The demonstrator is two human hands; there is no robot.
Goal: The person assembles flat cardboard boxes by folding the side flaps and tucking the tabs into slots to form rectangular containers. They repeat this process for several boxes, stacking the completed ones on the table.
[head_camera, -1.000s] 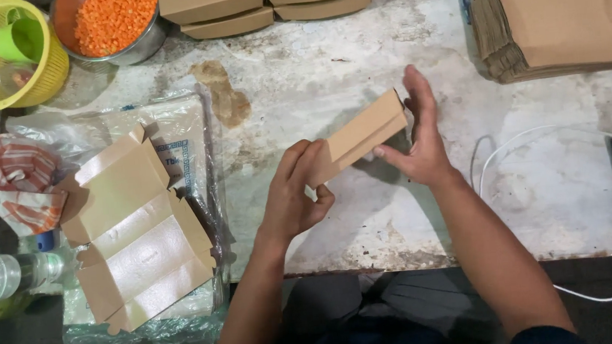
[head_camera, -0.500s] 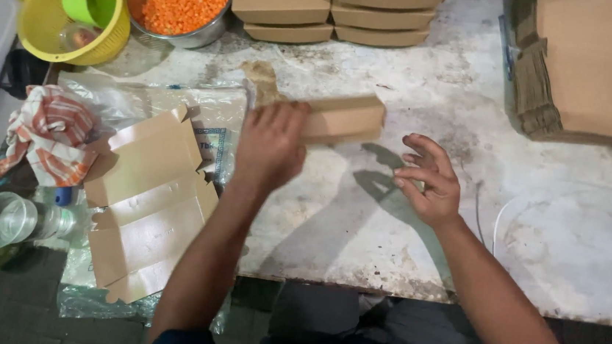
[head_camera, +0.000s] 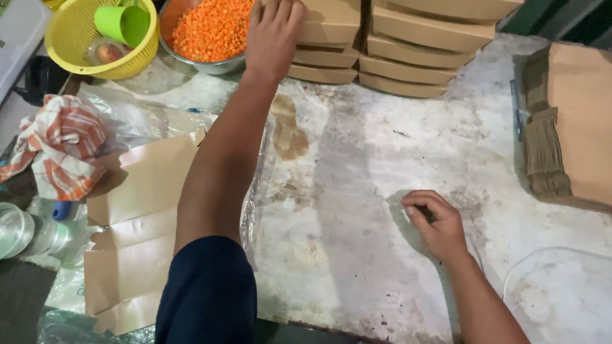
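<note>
Since the earlier frame, the folded cardboard box [head_camera: 321, 8] has been carried onto the rear stack, the left hand [head_camera: 273, 31] resting flat-fingered on it. The right hand [head_camera: 436, 223] lies loosely curled, empty, on the bench [head_camera: 364, 167]. Stacking step; release follows.

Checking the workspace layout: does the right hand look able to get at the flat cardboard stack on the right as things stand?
Probably yes. The right hand rests loosely curled on the table, holding nothing visible, and bare tabletop lies between it and the flat cardboard stack.
</note>
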